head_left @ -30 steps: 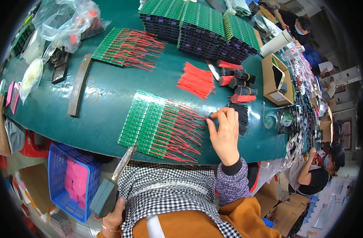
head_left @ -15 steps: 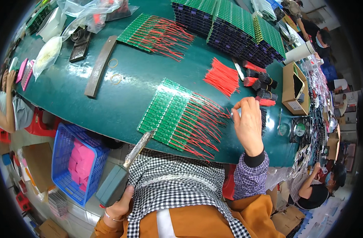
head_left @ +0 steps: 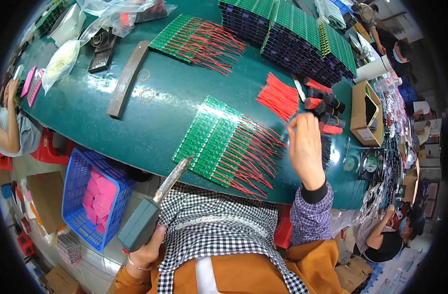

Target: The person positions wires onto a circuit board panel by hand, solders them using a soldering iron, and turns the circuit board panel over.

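Circuit board (head_left: 209,139) lies on a glossy green table (head_left: 140,132) (blue basket (head_left: 111,208) below).

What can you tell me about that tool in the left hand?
The tool has a boxy grey-green body, seemingly plastic, and a long, stained metal shaft narrowing to a tip. The left hand grips its near end. It slants forward and rightward, the tip overlapping the near edge of the green board in view; whether they touch is unclear.

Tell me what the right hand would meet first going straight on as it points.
Probably the loose red wires, just beyond the right hand; its height is hard to judge, so it might pass over them.
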`<state>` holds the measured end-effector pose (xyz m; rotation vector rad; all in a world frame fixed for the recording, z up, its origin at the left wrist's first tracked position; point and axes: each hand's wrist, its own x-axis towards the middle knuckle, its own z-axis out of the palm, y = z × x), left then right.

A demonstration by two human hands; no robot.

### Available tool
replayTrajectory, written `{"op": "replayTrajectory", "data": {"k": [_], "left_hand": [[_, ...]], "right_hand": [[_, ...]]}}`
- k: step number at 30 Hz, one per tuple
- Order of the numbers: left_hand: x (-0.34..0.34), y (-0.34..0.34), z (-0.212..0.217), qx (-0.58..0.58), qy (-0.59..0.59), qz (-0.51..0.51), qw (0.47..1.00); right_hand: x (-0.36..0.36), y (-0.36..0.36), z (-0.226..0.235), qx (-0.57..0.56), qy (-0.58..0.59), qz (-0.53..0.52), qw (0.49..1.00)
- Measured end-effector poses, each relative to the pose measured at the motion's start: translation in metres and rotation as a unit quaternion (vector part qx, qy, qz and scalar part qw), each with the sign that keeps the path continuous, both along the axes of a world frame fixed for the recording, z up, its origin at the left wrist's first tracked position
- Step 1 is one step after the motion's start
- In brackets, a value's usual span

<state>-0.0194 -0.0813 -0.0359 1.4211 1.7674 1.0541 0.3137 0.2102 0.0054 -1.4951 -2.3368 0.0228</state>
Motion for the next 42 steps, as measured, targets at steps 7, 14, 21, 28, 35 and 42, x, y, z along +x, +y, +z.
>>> {"op": "replayTrajectory", "data": {"k": [7,14,21,28,35,42], "left_hand": [[-0.002,-0.001,-0.006,0.044,0.159,-0.030,0.986],[-0.008,0.002,-0.011,0.033,0.161,-0.076,0.983],[0.001,0.005,0.000,-0.050,0.075,0.009,0.996],[0.003,0.007,0.001,0.004,0.060,-0.014,0.998],[0.004,0.010,0.001,0.009,-0.017,0.015,1.000],[-0.002,0.003,-0.006,0.012,0.115,-0.034,0.993]], "right_hand": [[-0.002,0.014,0.014,0.082,0.062,0.014,0.995],[0.069,-0.043,0.020,0.042,-0.011,-0.139,0.989],[0.078,-0.051,-0.004,-0.003,0.010,-0.157,0.988],[0.080,-0.051,-0.007,0.006,0.001,-0.137,0.991],[0.081,-0.050,-0.010,0.036,0.054,-0.156,0.986],[0.085,-0.051,-0.008,0.057,0.071,-0.157,0.983]]}}
